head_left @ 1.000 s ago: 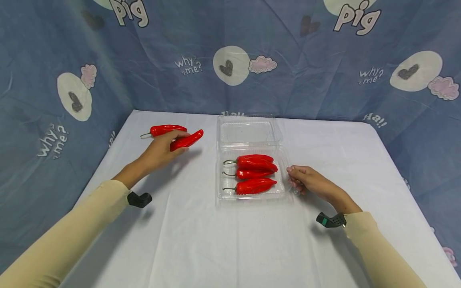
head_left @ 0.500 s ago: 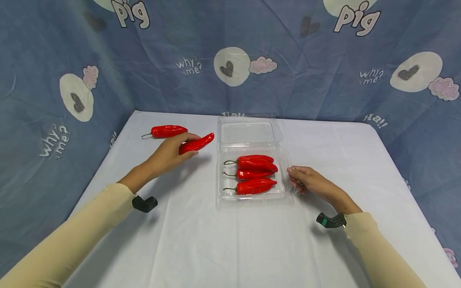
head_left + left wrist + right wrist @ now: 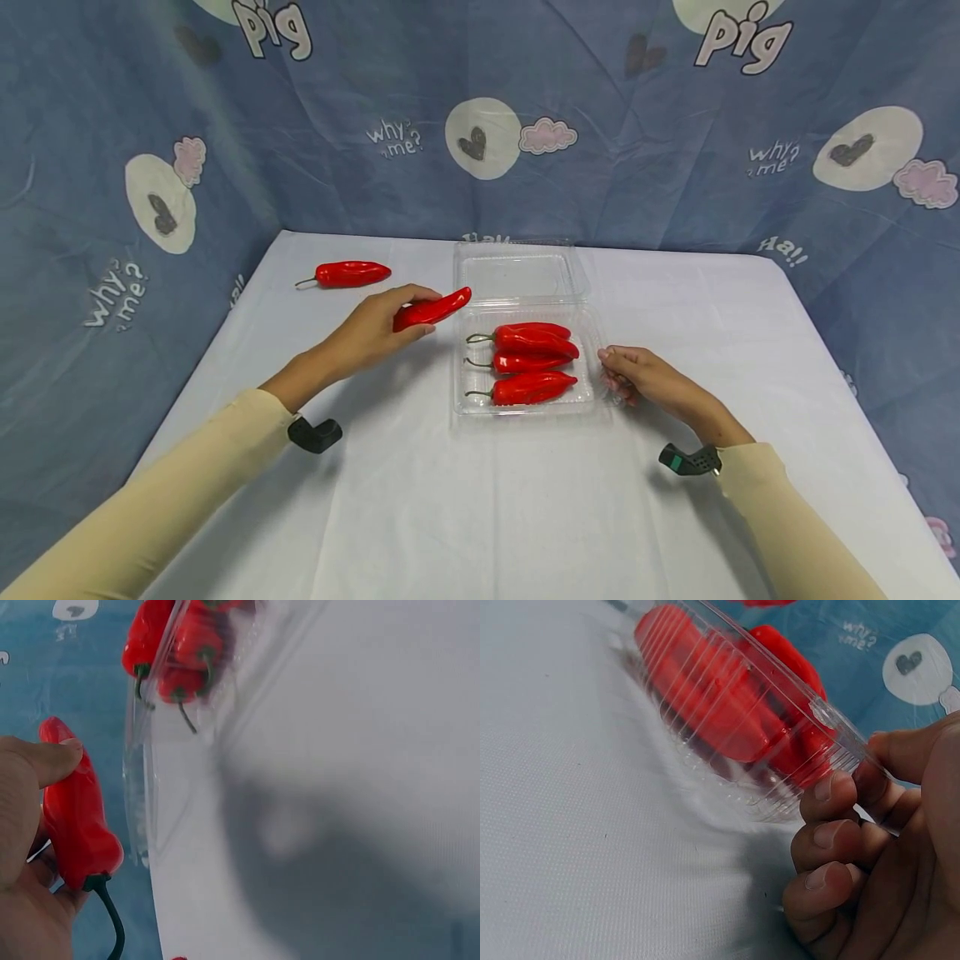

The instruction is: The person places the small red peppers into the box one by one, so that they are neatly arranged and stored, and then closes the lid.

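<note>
My left hand [image 3: 367,333] holds a red pepper [image 3: 438,310] above the table, its tip pointing right at the left edge of a clear plastic clamshell box [image 3: 517,277]. In the left wrist view, the thumb presses on that pepper [image 3: 75,817], and its green stem hangs down past the fingers. Several red peppers [image 3: 534,388] lie in the box's tray, stems to the left; the lid stands folded back. At the right side, my right hand [image 3: 652,379] pinches the box's rim [image 3: 847,735] between thumb and index finger, with the other fingers curled below.
Another red pepper [image 3: 352,274] lies on the white tablecloth [image 3: 487,500] at the far left. A blue patterned cloth [image 3: 337,192] hangs behind the table and along its sides. Each wrist wears a dark camera mount.
My left hand has carried its pepper rightward and slightly nearer, away from the pepper lying on the table and up to the box. The right hand and the box have stayed in place.
</note>
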{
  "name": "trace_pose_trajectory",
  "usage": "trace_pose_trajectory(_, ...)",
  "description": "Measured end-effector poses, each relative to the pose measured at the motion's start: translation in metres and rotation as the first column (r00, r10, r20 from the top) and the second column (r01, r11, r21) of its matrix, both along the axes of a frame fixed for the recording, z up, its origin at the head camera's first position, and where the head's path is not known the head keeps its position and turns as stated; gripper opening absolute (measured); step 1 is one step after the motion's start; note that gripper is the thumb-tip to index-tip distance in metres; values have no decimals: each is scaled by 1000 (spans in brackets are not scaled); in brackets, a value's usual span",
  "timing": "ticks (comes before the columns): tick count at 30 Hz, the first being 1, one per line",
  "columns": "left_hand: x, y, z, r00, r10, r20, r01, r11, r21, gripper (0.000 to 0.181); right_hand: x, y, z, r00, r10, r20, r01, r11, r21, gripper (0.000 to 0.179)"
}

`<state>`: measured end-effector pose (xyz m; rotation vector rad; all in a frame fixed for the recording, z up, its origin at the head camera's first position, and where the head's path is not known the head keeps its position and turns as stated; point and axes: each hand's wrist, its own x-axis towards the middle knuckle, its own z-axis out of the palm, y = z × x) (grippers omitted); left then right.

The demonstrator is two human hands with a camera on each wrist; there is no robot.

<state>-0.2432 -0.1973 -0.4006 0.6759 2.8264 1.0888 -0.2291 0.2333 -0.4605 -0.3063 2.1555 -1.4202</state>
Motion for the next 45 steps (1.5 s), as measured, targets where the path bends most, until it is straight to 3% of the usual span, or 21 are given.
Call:
trace_pose_trajectory(14, 9, 28, 4, 995, -96, -30, 95, 995, -4, 50, -1, 0, -1, 1000, -2, 5, 2, 1000, -3, 44)
trace_pose_trajectory(29, 16, 66, 0, 976, -218, -14, 219, 975, 44, 52, -1, 1, -2, 1000, -4, 0, 4, 1000, -6, 43)
trace_pose_trajectory(45, 19, 100, -8, 963, -269, 3, 269, 962, 41, 51, -1, 1, -2, 1000, -4, -2, 4, 1000, -10, 42)
